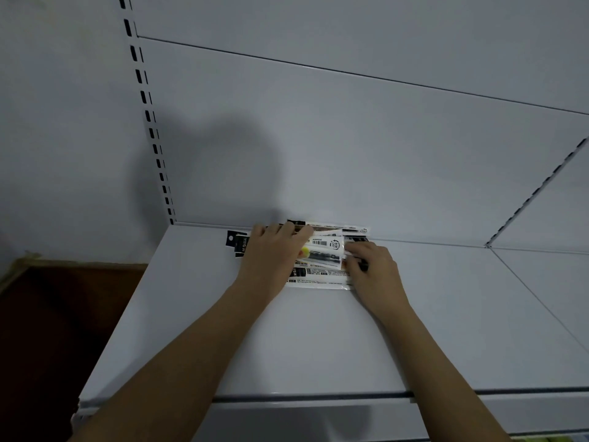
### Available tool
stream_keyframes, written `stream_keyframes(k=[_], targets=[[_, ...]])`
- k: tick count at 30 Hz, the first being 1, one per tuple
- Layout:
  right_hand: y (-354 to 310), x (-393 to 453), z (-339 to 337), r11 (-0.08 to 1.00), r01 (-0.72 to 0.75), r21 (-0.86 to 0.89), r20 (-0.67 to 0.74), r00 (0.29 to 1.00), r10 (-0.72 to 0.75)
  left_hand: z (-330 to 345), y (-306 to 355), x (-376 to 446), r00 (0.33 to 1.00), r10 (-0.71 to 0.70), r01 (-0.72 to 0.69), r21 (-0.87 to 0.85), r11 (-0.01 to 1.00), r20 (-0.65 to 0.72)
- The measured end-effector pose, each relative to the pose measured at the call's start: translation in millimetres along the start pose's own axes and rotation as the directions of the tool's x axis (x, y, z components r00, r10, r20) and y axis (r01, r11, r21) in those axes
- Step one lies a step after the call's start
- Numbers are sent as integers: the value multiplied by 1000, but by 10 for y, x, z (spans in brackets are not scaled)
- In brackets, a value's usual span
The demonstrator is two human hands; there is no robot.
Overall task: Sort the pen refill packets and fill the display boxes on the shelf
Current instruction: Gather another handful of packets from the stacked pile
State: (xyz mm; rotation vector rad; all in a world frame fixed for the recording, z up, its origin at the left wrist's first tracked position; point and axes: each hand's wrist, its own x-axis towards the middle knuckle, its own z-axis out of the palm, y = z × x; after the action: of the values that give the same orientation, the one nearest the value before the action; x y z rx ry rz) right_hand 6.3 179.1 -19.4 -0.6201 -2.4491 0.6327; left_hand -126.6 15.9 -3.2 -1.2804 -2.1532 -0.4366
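Note:
A loose pile of pen refill packets [322, 250], clear sleeves with white and black printed labels, lies at the back of the white shelf [302, 339] against the rear panel. My left hand [271, 260] lies flat over the pile's left part, fingers spread on the top packets. My right hand [373, 266] presses on the pile's right end, fingers curled onto a packet edge. Black packet headers [236, 242] stick out to the left of my left hand. No display box is in view.
The white rear panel [350, 138] rises behind the pile, with a slotted upright [153, 132] at the left. A shelf joint [526, 288] runs along the right. A dark brown surface [63, 314] lies lower left. The shelf's front edge [318, 397] is near me.

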Motion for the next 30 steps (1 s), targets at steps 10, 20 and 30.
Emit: stream_keyframes(k=[10, 20, 30], targets=[[-146, -72, -143, 972, 23, 232, -192, 981, 23, -54, 45, 15, 999, 24, -23, 28, 999, -37], [-416, -193, -214, 563, -230, 794, 231, 970, 71, -64, 119, 13, 979, 121, -110, 77, 991, -162], [-583, -158, -150, 821, 9, 570, 119, 989, -93, -37, 148, 23, 994, 68, -70, -17, 997, -82]])
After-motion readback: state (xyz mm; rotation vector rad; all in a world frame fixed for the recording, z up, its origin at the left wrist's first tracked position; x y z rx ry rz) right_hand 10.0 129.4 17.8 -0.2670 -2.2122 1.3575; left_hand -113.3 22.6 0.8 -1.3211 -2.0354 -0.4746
